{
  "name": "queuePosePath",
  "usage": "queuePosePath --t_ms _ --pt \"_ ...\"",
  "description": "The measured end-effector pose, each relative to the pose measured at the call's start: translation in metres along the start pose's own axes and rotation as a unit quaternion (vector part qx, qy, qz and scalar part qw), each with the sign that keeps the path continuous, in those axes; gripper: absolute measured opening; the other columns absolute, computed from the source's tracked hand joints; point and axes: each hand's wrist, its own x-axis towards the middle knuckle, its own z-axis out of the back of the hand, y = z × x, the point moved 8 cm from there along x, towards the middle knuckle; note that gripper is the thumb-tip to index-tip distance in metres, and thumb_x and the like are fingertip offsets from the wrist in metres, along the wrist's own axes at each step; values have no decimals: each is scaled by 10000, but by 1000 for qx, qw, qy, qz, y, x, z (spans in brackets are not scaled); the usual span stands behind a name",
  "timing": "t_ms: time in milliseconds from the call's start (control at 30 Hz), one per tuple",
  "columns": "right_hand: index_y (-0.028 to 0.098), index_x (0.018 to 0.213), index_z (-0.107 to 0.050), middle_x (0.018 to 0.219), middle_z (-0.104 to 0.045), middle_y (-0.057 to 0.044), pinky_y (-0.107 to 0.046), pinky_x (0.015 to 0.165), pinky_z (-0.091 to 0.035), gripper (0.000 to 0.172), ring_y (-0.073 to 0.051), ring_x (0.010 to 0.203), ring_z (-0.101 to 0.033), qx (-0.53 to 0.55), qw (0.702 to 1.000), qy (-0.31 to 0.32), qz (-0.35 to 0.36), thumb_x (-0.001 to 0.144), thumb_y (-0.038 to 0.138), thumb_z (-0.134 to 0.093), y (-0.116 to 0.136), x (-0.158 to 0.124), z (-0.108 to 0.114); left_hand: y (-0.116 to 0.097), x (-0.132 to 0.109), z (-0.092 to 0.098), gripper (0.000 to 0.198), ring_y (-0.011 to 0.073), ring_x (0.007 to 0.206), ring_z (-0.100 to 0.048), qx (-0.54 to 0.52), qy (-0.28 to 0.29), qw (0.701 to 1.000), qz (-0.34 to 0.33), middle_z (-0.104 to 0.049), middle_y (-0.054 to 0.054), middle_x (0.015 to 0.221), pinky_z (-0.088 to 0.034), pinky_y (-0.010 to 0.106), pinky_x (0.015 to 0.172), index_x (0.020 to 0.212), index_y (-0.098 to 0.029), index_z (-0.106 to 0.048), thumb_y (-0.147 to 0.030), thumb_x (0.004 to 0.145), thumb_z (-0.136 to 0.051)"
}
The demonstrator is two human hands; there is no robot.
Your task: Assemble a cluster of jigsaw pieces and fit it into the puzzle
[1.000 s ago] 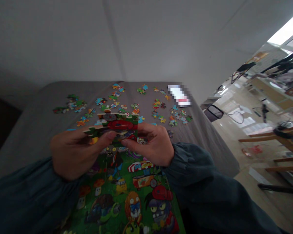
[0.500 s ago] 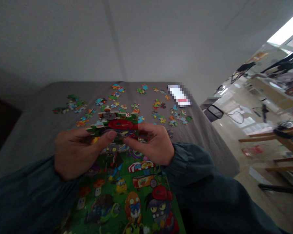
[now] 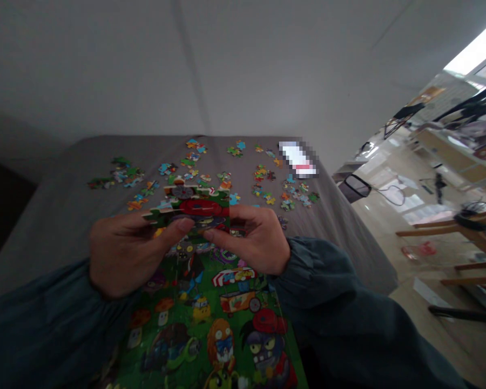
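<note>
Between my two hands is a joined section of jigsaw puzzle (image 3: 200, 207), showing a red cap, a wheel and green ground. My left hand (image 3: 125, 251) pinches its left and lower side, thumb across the printed face. On the other edge my right hand (image 3: 259, 237) grips it, thumb at the front and fingers behind, partly hidden. Below the hands lies a large printed picture (image 3: 210, 308) with cartoon figures on green, among them a red-capped face and a food cart. The section is held tilted above the picture's far end.
Loose puzzle pieces (image 3: 297, 194) are scattered over the grey cloth-covered table (image 3: 340, 243), with a small cluster (image 3: 123, 173) at the left. A blurred-out phone (image 3: 297, 159) lies at the far right corner. A pale wall rises behind; a wooden chair (image 3: 470, 232) stands on the right.
Almost nothing differs. Both hands keep the same grip on the puzzle section, with only a very slight shift of the fingers.
</note>
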Motion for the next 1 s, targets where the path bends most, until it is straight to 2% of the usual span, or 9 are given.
queuePosePath --t_ms 267,500,700,867,1000 --pt "189 993 -775 955 -794 -30 -349 843 -623 200 -175 824 -736 1 1000 15 2 817 284 -764 1 1 -1 3 0 0 357 106 274 -400 13 16 1000 17 -525 -68 339 -260 228 293 582 -267 -741 -559 783 -701" --pt "185 1035 -756 972 -788 -42 -349 849 -611 246 -179 845 -729 -21 999 21 11 815 295 -763 2 1 -2 7 -2 -1 277 113 310 -450 5 25 999 22 -582 -60 393 -286 231 310 678 -271 -782 -516 788 -715" --pt "168 1036 -739 986 -780 -64 -368 864 -602 273 -195 869 -728 -31 999 25 23 805 309 -774 4 1 -2 1 1 2 360 107 277 -393 33 8 999 -2 -477 -71 328 -270 233 299 613 -252 -742 -564 786 -700" --pt "181 1025 -730 990 -773 -58 -359 880 -596 256 -194 899 -725 -30 999 31 28 813 319 -771 7 1 -2 -3 2 4 383 110 279 -449 36 -5 999 -19 -539 -60 356 -310 225 300 611 -253 -734 -579 804 -675" --pt "191 988 -720 951 -754 -47 -320 807 -580 207 -167 850 -699 -57 994 2 90 819 301 -766 21 2 5 -2 -2 0 279 118 315 -515 37 18 999 -32 -654 -46 447 -359 231 328 689 -269 -778 -505 814 -695"
